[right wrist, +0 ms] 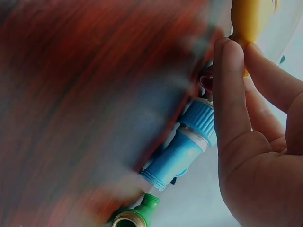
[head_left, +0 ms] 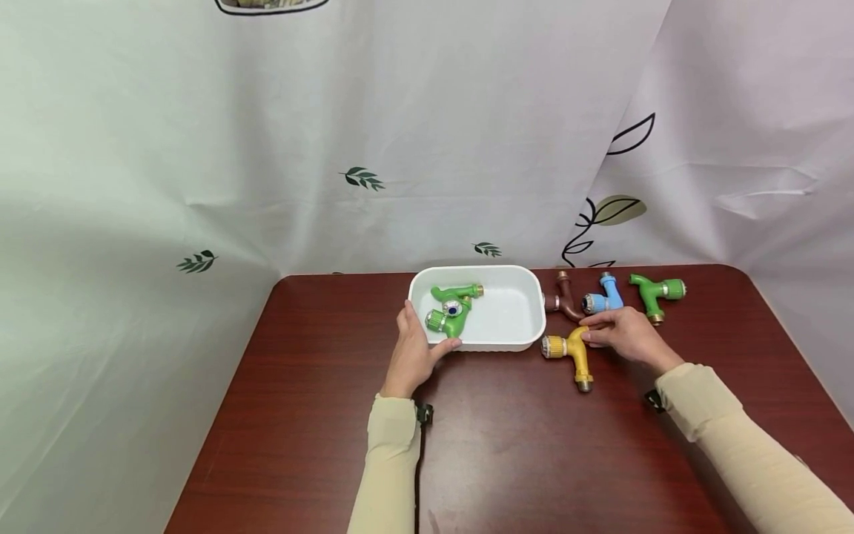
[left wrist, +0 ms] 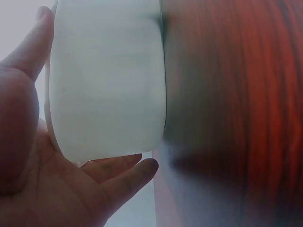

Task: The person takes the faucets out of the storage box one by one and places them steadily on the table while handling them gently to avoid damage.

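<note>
Smooth and white, the tray point(head_left: 514, 304) is a rounded rectangle with a thin rim, set on the glossy, red-brown, wood-grained bench point(head_left: 520, 460). The yellow tap point(head_left: 577, 354) has a curved body, a ribbed knob and a dull metallic threaded end; it is just beside the tray's near right corner. The left grip point(head_left: 409, 357) spreads wide around the tray's near left corner, thumb along the near side, straight fingers against the end. The right grip point(head_left: 630, 337) is closed to a pinch on the yellow tap's spout. Six taps show: two green taps point(head_left: 456, 326) inside the tray, and outside it one yellow, one brown tap point(head_left: 566, 300), one blue tap point(head_left: 615, 298) and one loose green tap point(head_left: 652, 294).
</note>
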{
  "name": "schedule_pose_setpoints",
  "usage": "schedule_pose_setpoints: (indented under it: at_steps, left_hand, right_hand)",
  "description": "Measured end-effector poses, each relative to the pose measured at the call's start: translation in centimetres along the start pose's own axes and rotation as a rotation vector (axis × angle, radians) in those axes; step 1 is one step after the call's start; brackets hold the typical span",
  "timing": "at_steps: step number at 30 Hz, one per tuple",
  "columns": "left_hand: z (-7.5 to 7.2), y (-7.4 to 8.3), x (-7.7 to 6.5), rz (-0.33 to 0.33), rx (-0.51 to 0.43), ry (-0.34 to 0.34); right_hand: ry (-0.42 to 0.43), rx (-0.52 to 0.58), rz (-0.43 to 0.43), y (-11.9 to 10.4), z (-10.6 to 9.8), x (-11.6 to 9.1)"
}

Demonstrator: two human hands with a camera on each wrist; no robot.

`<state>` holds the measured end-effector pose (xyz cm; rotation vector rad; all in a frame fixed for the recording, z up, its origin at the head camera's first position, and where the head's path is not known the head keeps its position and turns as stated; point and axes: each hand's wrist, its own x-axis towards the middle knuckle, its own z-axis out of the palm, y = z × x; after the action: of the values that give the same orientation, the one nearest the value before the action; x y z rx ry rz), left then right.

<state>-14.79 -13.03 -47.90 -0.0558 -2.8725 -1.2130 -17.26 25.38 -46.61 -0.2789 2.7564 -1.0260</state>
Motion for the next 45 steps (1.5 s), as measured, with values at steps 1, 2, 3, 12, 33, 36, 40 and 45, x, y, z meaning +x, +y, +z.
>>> schedule_pose_setpoints:
  at_steps: [1,2,3,12,33,36,40,45]
  left_hand:
    - [0.01,0.02,0.01,0.000,0.001,0.001]
    - [0.00,0.04,0.02,0.000,0.001,0.002]
    - [-0.01,0.07,0.02,0.000,0.001,0.002]
    - [-0.13,0.13,0.01,0.014,0.002,0.012]
    - [0.00,-0.02,0.01,0.003,0.003,0.004]
    - [-0.02,0.01,-0.04,0.003,-0.005,0.002]
    - [-0.05,0.00,-0.03,0.005,-0.004,0.002]
    - [-0.02,-0.03,0.00,0.011,0.004,0.006]
  right_hand:
    - [-0.001,-0.004,0.006,0.07,0.04,0.00]
    - [-0.002,-0.005,0.013,0.11,0.09,-0.01]
    - [-0.003,-0.006,0.014,0.13,0.12,-0.02]
    - [0.006,-0.023,0.000,0.04,0.33,0.00]
    - [-0.020,-0.004,0.021,0.54,0.56,-0.02]
    - [-0.015,0.005,0.025,0.55,0.61,-0.06]
    - [-0.007,0.017,0.025,0.54,0.73,-0.07]
    - [-0.009,0.024,0.024,0.57,0.67,-0.10]
